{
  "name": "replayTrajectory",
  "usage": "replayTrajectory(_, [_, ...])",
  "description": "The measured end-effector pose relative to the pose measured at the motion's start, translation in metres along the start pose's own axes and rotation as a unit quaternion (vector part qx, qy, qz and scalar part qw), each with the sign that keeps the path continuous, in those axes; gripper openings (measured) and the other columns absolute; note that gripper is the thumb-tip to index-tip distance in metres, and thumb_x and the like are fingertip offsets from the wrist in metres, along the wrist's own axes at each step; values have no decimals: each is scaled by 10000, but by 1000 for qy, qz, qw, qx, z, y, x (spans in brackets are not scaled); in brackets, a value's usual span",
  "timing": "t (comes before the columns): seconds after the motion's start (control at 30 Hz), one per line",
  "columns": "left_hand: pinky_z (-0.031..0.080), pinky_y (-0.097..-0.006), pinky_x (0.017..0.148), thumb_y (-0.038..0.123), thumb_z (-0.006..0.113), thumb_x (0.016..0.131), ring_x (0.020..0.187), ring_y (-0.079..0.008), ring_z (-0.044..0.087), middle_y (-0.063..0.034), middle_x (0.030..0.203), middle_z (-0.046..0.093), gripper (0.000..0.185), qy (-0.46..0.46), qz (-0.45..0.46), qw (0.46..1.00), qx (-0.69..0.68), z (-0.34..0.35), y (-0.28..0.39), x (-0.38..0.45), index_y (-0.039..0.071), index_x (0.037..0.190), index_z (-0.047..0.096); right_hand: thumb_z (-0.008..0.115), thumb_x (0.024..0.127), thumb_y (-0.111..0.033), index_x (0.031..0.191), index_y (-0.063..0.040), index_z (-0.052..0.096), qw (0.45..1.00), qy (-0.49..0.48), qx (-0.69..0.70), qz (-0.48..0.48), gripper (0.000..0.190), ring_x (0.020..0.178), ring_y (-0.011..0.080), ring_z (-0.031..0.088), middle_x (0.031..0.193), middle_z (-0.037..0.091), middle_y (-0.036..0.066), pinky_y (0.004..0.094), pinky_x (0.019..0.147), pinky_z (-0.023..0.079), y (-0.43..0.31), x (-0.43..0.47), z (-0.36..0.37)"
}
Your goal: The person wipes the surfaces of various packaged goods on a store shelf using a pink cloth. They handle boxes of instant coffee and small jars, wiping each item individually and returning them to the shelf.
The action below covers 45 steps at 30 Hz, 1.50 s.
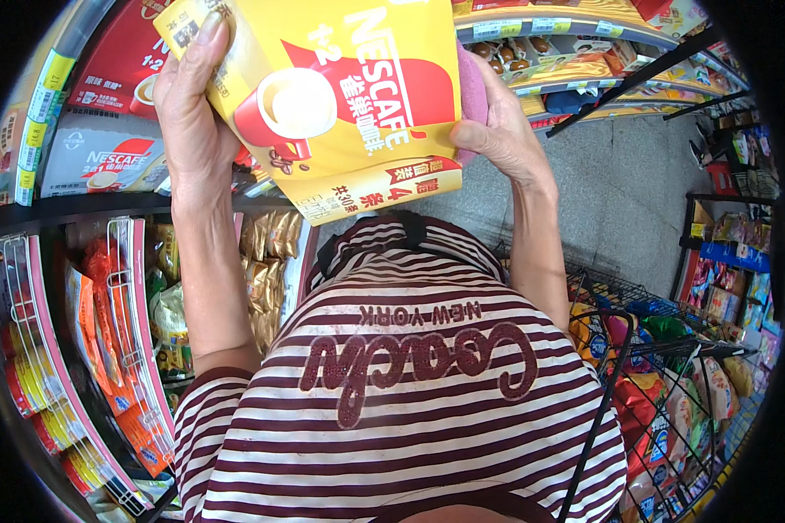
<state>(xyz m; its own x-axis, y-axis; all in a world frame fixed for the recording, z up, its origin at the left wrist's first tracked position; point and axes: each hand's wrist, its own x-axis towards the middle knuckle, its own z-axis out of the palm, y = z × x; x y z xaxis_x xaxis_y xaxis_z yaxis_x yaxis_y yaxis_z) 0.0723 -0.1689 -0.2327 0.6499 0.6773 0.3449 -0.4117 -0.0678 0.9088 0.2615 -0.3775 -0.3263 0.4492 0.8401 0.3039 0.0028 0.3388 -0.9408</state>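
A yellow Nescafé coffee carton (366,85) with a red cup printed on it is held up, tilted, at the top middle. At its left side, my left hand (196,98) grips the edge with the thumb on the face; the other fingers are mostly hidden. My right hand (507,127) holds the opposite side, its thumb on the front near the lower corner. Between that palm and the carton is a folded pink cloth (472,98).
Shelves with red and grey Nescafé cartons (108,157) stand at left, above wire-fronted racks (131,340) of packets. Shelves with boxed goods (530,55) run along the top right. A black wire basket rack (667,392) of bagged snacks is close at my right. Grey floor (602,196) shows beyond.
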Motion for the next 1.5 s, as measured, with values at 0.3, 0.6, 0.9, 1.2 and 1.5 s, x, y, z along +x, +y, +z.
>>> replayTrajectory(0.3, [581, -301, 858, 273, 596, 1002, 981, -166, 709, -135, 1150, 700, 367, 50, -29, 997, 44, 13, -1, 4, -21, 1222, 601, 845, 693, -293, 1365, 68, 492, 996, 58, 64, -4, 840, 1069, 194, 640, 1166, 654, 157, 323, 952, 497, -4, 2, 7])
replayTrajectory(0.6, [537, -274, 860, 291, 600, 992, 996, -126, 646, -112, 1174, 628, 488, 15, -42, 991, 129, 42, -6, -24, -17, 1344, 461, 810, 673, -274, 1461, 105, 357, 977, 50, 201, 52, 985, 1307, 233, 498, 1424, 510, 178, 329, 1093, 379, -14, 1, -5])
replayTrajectory(0.9, [575, -282, 834, 186, 628, 972, 949, -138, 688, -102, 1125, 670, 369, 73, -67, 994, -47, 58, -20, -41, -21, 1263, 536, 793, 709, -204, 1451, 101, 364, 957, 27, 286, 48, 910, 1313, 235, 488, 1433, 496, 181, 333, 1106, 374, -30, -1, -4])
replayTrajectory(1.2, [580, -311, 871, 187, 619, 976, 988, -161, 695, -105, 1158, 688, 314, 109, -105, 980, -126, 55, -32, -35, 2, 1228, 596, 658, 927, -330, 1428, 32, 439, 975, 16, 221, 8, 656, 1164, 185, 610, 1298, 598, 158, 295, 957, 517, 11, -1, -19])
replayTrajectory(1.5, [567, -397, 941, 286, 586, 985, 1075, -234, 681, -142, 1232, 664, 425, 102, -187, 949, -233, 58, -47, -35, 17, 1311, 544, 425, 1055, -366, 1373, -43, 504, 792, -103, 602, 16, 460, 1170, 244, 623, 1322, 601, 132, 403, 988, 543, 36, -6, 2])
